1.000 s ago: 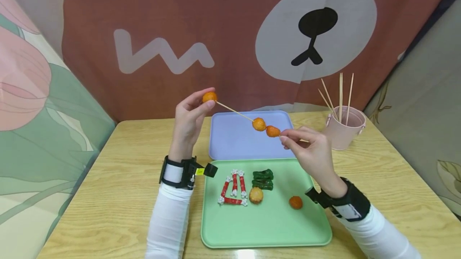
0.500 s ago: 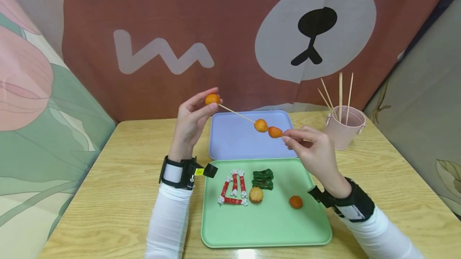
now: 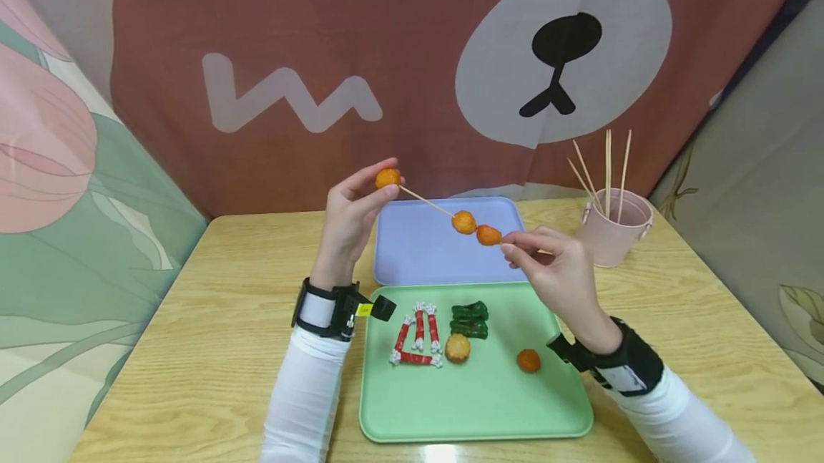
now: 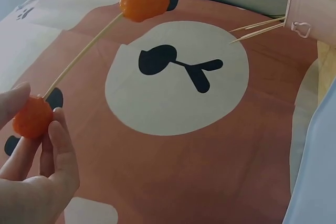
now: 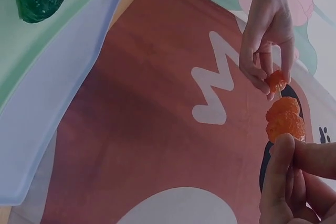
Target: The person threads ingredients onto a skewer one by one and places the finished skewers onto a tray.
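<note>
My left hand (image 3: 350, 216) pinches an orange ball (image 3: 388, 177) at the upper left end of a thin wooden skewer (image 3: 425, 200). Two more orange pieces sit touching each other further along it: a round ball (image 3: 463, 222) and a longer piece (image 3: 488, 235). Beside that longer piece, my right hand (image 3: 558, 262) grips the skewer's other end between thumb and fingers. A bare stretch of stick shows between the left ball and the pair, also in the left wrist view. The skewer slants down to the right, held above the blue tray (image 3: 412, 262).
A green tray (image 3: 476, 413) in front carries red-and-white sticks (image 3: 418, 330), dark green pieces (image 3: 470, 320), a yellowish ball (image 3: 458, 348) and an orange-brown ball (image 3: 528, 361). Several skewers (image 3: 608, 169) stand in a pink bucket (image 3: 611, 245) at the back right.
My left hand and its ball have moved slightly right, and the bare stretch of skewer is shorter. The right hand shifted a little right, then back.
</note>
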`<state>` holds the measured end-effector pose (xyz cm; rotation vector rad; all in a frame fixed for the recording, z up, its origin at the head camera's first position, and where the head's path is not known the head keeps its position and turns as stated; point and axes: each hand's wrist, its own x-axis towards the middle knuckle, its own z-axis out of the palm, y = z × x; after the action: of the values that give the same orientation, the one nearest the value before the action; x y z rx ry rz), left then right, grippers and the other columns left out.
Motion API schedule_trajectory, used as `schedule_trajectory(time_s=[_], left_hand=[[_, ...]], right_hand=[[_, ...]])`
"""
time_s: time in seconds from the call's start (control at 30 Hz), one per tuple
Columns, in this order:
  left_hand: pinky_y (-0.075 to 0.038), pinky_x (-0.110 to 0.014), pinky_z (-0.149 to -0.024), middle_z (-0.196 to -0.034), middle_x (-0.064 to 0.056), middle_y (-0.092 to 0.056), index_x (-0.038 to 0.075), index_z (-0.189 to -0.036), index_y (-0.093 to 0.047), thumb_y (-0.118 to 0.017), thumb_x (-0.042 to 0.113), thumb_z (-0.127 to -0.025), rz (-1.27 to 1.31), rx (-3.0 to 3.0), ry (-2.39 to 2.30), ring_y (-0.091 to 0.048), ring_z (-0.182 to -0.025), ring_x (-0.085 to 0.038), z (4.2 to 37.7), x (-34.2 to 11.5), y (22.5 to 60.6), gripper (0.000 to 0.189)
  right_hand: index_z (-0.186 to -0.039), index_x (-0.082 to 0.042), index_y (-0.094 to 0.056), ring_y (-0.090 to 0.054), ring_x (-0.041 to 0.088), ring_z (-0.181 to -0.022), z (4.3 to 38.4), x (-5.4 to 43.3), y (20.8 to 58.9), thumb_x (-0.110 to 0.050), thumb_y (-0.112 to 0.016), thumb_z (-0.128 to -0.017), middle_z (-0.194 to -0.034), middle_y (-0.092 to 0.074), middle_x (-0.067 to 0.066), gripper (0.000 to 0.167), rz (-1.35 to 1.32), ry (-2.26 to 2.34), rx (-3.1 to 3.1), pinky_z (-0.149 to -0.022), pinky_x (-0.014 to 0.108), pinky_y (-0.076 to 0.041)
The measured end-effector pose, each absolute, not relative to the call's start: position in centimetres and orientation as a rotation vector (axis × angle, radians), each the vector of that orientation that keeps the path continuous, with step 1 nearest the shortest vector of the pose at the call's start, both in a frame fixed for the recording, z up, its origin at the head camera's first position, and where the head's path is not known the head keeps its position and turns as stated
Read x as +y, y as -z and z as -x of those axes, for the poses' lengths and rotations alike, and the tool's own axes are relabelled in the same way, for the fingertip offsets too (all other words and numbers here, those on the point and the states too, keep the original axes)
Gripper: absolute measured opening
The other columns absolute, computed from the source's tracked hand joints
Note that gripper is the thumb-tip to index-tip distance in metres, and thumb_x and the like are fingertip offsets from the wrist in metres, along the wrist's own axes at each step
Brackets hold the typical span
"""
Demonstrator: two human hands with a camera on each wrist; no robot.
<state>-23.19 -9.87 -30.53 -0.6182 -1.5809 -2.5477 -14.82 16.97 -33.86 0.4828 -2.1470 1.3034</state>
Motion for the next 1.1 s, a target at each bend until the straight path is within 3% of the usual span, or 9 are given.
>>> schedule_trajectory(time_s=[0.23, 0.43, 1.1], left_hand=[[-0.053, -0.029, -0.089, -0.1, -0.006, -0.066, 0.01, -0.1, -0.063, -0.064, -0.009, -0.083, 0.511, -1.468, 2.591, -0.066, -0.097, -0.026, 22.9, -8.6, 30.6, 0.026], [-0.054, -0.03, -0.087, -0.095, -0.006, -0.067, 0.01, -0.091, -0.065, -0.064, -0.011, -0.081, 0.423, -1.369, 2.621, -0.069, -0.09, -0.022, 22.8, -7.9, 30.7, 0.024], [-0.055, -0.028, -0.084, -0.091, -0.004, -0.066, 0.011, -0.083, -0.064, -0.065, -0.012, -0.08, 0.423, -1.393, 2.583, -0.069, -0.086, -0.02, 22.6, -7.3, 31.0, 0.024]], right_hand=[[-0.085, -0.002, -0.075, -0.06, 0.005, -0.061, 14.9, 16.6, 34.0, 0.002, -0.076, -0.076, -0.07, -0.067, 0.007, 0.011, -0.485, -1.314, -2.14, -0.056, 0.013, -0.051], [-0.088, -0.004, -0.075, -0.063, 0.004, -0.062, 14.8, 16.7, 33.9, -0.001, -0.076, -0.076, -0.072, -0.069, 0.007, 0.012, -0.514, -1.317, -2.165, -0.058, 0.014, -0.052], [-0.087, -0.004, -0.075, -0.065, 0.0, -0.063, 14.7, 16.5, 34.1, -0.003, -0.076, -0.077, -0.071, -0.071, 0.005, 0.01, -0.516, -1.312, -2.165, -0.057, 0.015, -0.053]])
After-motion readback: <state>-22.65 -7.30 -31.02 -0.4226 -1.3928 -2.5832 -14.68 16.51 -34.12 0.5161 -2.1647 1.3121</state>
